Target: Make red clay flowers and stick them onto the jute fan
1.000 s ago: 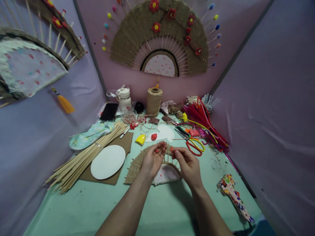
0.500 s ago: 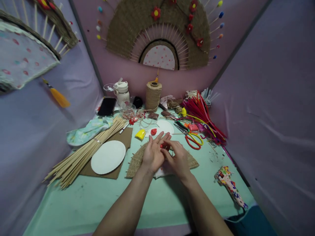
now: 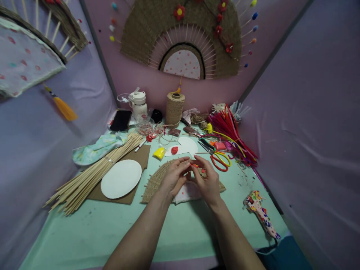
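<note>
My left hand (image 3: 174, 177) and my right hand (image 3: 206, 180) meet fingertip to fingertip above a small woven jute fan (image 3: 156, 181) lying on the green table. Between the fingertips shows a tiny red piece of clay (image 3: 194, 165); both hands pinch at it. Under the hands lies the fan's white dotted fabric centre (image 3: 187, 192). A red clay lump (image 3: 174, 150) and a yellow clay lump (image 3: 159, 153) rest just beyond the fan.
A bundle of bamboo sticks (image 3: 92, 176), a white disc (image 3: 121, 179) on brown card, scissors (image 3: 221, 161), a twine spool (image 3: 174, 109), red pipe cleaners (image 3: 230, 135) and a patterned glue gun (image 3: 260, 213) surround the work. Large finished fans hang on the walls.
My hands came together from slightly apart, the left hand's fingers spread flat for a moment, and now both sets of fingertips pinch the red piece. The view shifted slightly.
</note>
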{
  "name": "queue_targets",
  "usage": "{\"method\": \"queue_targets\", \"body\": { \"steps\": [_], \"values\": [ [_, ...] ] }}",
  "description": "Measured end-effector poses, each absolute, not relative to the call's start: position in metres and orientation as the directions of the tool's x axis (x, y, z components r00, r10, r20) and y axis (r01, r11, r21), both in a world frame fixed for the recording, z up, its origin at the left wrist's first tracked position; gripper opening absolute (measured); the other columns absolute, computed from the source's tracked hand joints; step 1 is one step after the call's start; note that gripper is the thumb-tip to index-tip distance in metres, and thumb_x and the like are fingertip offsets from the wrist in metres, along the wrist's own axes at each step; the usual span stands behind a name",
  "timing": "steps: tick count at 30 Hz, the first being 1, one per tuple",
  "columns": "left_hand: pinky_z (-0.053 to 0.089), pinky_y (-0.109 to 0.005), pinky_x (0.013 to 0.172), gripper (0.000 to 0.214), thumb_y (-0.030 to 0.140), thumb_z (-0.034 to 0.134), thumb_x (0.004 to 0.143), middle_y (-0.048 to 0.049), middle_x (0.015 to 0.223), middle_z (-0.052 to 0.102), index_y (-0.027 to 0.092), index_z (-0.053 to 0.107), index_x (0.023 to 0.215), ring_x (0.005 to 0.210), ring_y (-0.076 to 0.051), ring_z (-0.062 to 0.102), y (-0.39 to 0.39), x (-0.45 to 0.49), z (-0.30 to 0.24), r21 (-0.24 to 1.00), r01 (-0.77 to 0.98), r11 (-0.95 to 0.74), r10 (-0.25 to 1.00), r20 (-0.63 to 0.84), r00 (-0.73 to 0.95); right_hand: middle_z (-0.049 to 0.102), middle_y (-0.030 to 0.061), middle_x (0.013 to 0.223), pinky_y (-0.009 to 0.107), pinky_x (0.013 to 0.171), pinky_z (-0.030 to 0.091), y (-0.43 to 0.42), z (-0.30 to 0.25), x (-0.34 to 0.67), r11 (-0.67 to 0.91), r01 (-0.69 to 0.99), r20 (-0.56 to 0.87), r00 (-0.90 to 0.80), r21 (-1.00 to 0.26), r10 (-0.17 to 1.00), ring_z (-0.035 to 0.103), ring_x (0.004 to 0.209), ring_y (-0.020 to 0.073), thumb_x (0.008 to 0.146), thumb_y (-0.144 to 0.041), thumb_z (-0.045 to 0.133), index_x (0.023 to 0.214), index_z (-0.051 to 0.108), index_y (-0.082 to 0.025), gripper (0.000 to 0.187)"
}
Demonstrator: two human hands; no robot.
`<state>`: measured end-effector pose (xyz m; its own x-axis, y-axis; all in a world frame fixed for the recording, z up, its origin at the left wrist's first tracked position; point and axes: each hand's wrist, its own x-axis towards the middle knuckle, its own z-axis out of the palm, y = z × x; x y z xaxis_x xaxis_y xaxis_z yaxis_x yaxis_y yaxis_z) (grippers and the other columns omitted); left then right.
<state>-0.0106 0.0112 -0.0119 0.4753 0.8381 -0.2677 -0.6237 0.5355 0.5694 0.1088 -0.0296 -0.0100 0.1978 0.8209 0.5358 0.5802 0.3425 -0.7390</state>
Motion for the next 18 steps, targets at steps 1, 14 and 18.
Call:
{"method": "queue_targets", "body": {
  "steps": [1,14,18],
  "values": [
    [0.049,-0.025,0.069,0.037,0.018,0.079,0.07,-0.005,0.093,0.068,0.016,0.062,0.102,0.076,-0.012,0.063,0.0112,-0.0108,-0.0118,0.57,-0.625,0.534,0.84,-0.269,0.472,0.07,0.0064,0.107,0.036,0.085,0.054,-0.0297,-0.0095,0.1092,0.343,0.582,0.536,0.195,-0.737,0.821,0.067,0.098,0.0194,0.092,-0.021,0.058,0.122,0.057,-0.024,0.03],
    [0.049,-0.02,0.069,0.045,0.012,0.081,0.066,-0.0026,0.092,0.069,0.017,0.059,0.105,0.077,-0.01,0.065,0.0137,-0.0103,-0.0157,0.538,-0.674,0.505,0.861,-0.262,0.436,0.07,0.0059,0.101,0.036,0.082,0.055,-0.0294,-0.0047,0.1127,0.431,0.732,0.68,0.06,-0.528,0.73,0.066,0.093,0.0196,0.091,-0.015,0.057,0.123,0.055,-0.024,0.033],
    [0.049,-0.021,0.066,0.045,0.014,0.082,0.064,-0.0038,0.089,0.07,0.016,0.059,0.102,0.074,-0.011,0.065,0.0124,-0.0097,-0.012,0.584,-0.631,0.51,0.858,-0.293,0.422,0.07,0.0062,0.096,0.036,0.078,0.054,-0.0271,-0.0044,0.1138,0.425,0.8,0.706,-0.003,-0.424,0.709,0.066,0.087,0.0204,0.09,-0.012,0.055,0.122,0.055,-0.022,0.033]
  ]
}}
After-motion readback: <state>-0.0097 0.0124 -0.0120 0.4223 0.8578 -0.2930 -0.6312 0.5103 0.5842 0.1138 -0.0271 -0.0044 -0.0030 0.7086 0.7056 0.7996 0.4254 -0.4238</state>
